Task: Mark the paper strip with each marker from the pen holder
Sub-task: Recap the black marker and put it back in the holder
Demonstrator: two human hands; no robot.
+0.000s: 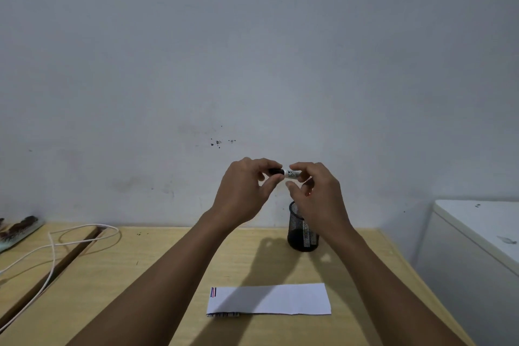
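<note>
Two hands grip one marker [283, 172] above the desk [168, 275]: left hand [247, 191] pinches the black cap, right hand [317, 194] the white barrel. Light, rigid and smooth, it likely wants a firm barrel hold. One paper strip [269, 300] lies flat below, bearing a few coloured lines; one holder [302, 229] stands behind.

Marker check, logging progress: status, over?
Both hands, left and right, grip black-capped marker above pen holder. Paper strip unobstructed, few lines at left end.
</note>
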